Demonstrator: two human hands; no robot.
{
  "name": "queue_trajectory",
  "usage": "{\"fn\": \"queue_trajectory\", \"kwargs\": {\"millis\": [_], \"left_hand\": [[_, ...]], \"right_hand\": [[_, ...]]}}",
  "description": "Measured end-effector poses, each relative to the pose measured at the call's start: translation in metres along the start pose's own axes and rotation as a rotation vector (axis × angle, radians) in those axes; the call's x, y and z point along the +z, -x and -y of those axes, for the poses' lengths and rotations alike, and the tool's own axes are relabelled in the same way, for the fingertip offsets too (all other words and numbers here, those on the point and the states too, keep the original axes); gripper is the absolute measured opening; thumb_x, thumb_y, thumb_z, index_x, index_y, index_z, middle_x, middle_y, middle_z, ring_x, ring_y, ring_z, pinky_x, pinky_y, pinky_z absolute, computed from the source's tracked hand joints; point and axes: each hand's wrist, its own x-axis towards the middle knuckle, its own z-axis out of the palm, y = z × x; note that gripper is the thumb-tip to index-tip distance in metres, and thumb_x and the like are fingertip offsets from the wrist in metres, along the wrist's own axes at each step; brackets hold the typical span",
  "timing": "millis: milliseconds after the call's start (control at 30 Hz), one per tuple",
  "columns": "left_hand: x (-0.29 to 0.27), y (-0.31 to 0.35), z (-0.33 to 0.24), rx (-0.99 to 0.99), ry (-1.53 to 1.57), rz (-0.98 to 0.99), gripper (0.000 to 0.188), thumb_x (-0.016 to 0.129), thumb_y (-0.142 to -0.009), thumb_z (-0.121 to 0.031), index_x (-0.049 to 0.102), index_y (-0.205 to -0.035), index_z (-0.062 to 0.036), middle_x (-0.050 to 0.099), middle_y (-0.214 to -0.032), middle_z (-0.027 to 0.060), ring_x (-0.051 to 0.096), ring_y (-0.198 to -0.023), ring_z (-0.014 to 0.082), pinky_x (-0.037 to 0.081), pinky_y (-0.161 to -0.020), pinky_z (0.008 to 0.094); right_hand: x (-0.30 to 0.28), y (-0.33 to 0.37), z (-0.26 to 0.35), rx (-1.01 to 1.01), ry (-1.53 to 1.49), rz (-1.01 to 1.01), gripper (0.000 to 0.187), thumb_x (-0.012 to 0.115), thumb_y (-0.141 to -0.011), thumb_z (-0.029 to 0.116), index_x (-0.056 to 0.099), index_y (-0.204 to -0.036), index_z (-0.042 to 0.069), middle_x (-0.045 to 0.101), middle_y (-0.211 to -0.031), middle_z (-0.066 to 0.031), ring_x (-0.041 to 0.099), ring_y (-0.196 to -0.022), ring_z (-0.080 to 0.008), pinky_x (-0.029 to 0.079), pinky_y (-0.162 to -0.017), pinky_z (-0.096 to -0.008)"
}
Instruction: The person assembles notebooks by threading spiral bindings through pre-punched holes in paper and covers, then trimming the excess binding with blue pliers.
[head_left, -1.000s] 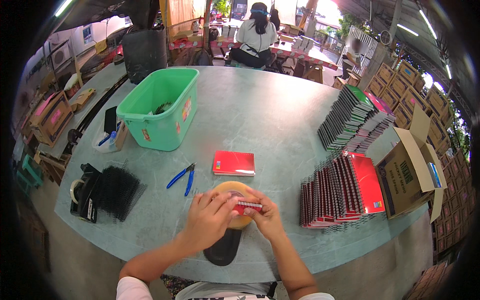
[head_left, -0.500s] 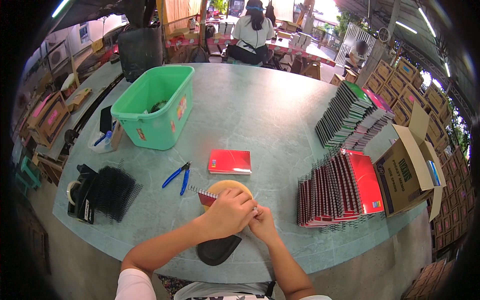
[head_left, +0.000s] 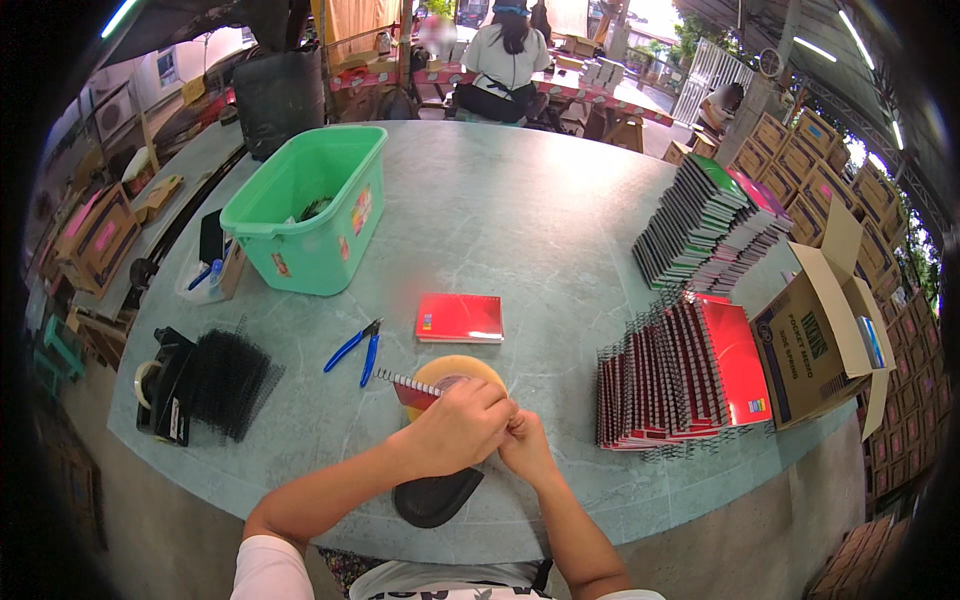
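Note:
A small red spiral notebook (head_left: 412, 388) is held on edge over a yellow round disc (head_left: 485, 370), its dark wire coil (head_left: 383, 375) sticking out past the left end of the spine. My left hand (head_left: 462, 422) is closed around the notebook and hides most of it. At the spine's other end, my right hand (head_left: 527, 447) pinches the coil close to the left fingertips; the exact grip is hidden. Beyond the disc lies another red notebook (head_left: 460, 318), flat. Blue-handled cutting pliers (head_left: 355, 352) rest to the left with their jaws apart.
A black pad (head_left: 437, 498) lies under my wrists. Leftward are a tape dispenser (head_left: 165, 390), a heap of black coils (head_left: 232, 385) and a green bin (head_left: 335, 240). Stacked red notebooks (head_left: 665, 385), green-covered notebooks (head_left: 690, 220) and an open carton (head_left: 810, 335) stand right. A person sits beyond the table.
Both hands stay nearly in place at the notebook, with slight finger movement at the right end of the coil. The whole view has shifted slightly.

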Motion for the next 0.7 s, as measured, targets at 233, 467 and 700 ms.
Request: {"fn": "queue_trajectory", "kwargs": {"millis": [233, 467, 700], "left_hand": [[-0.002, -0.005, -0.002, -0.089, 0.015, 0.063, 0.022, 0.066, -0.070, -0.011, 0.060, -0.091, -0.0065, 0.056, -0.086, 0.0115, 0.055, -0.084, 0.0318, 0.044, -0.070, 0.0427], [-0.060, 0.033, 0.017, -0.305, -0.201, 0.233, 0.028, 0.069, -0.067, -0.011, 0.063, -0.094, -0.0071, 0.060, -0.082, 0.0124, 0.058, -0.081, 0.0320, 0.046, -0.068, 0.0406], [-0.066, 0.036, -0.022, -0.539, -0.061, -0.090, 0.027, 0.068, -0.067, -0.008, 0.063, -0.093, -0.0019, 0.061, -0.078, 0.0151, 0.061, -0.073, 0.0326, 0.049, -0.064, 0.0407]], "right_hand": [[0.005, 0.001, 0.007, -0.124, 0.186, -0.079, 0.011, 0.052, -0.084, -0.005, 0.061, -0.089, -0.002, 0.063, -0.077, 0.0009, 0.054, -0.075, -0.0041, 0.046, -0.066, -0.0235], [-0.009, 0.000, 0.036, 0.011, 0.190, 0.045, 0.030, 0.066, -0.084, 0.010, 0.060, -0.112, 0.000, 0.066, -0.102, -0.0071, 0.058, -0.094, -0.0086, 0.047, -0.083, -0.0257], [0.008, 0.007, 0.090, -0.138, 0.114, -0.445, 0.051, 0.065, -0.086, 0.018, 0.043, -0.130, 0.001, 0.055, -0.122, -0.0134, 0.053, -0.113, -0.0194, 0.047, -0.088, -0.0299]]}}
